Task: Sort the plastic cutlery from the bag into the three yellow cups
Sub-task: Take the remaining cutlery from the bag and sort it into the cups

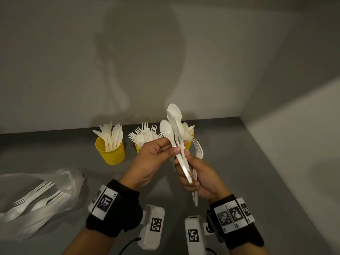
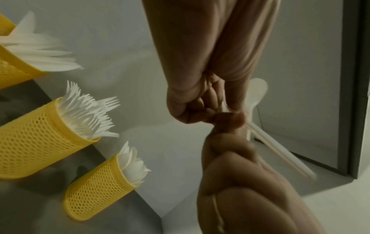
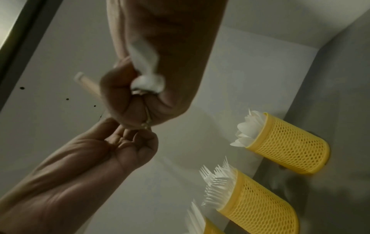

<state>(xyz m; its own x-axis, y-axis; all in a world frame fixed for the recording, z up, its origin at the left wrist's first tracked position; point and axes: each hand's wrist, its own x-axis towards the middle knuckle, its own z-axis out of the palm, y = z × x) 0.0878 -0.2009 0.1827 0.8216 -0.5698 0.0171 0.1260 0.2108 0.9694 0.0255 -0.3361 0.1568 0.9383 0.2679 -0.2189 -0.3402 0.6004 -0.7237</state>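
Note:
Both hands are raised above the table in front of the cups. My right hand (image 1: 186, 159) grips a bundle of white plastic spoons (image 1: 174, 115) by the handles, together with one fork (image 1: 199, 150). My left hand (image 1: 172, 149) pinches the handle of one spoon (image 1: 166, 130) at the left of the bundle. Three yellow mesh cups stand at the back: a knife cup (image 1: 110, 153), a fork cup (image 1: 138, 148) and a spoon cup (image 1: 191, 142), the last largely hidden behind the hands. All three show in the left wrist view: knife cup (image 2: 12, 76), fork cup (image 2: 40, 142), spoon cup (image 2: 96, 191).
A clear plastic bag (image 1: 60, 181) lies at the front left with several white forks (image 1: 35, 194) inside. The grey table meets a wall at the back and another on the right. Two white devices with coded tags (image 1: 152, 225) sit near the front edge.

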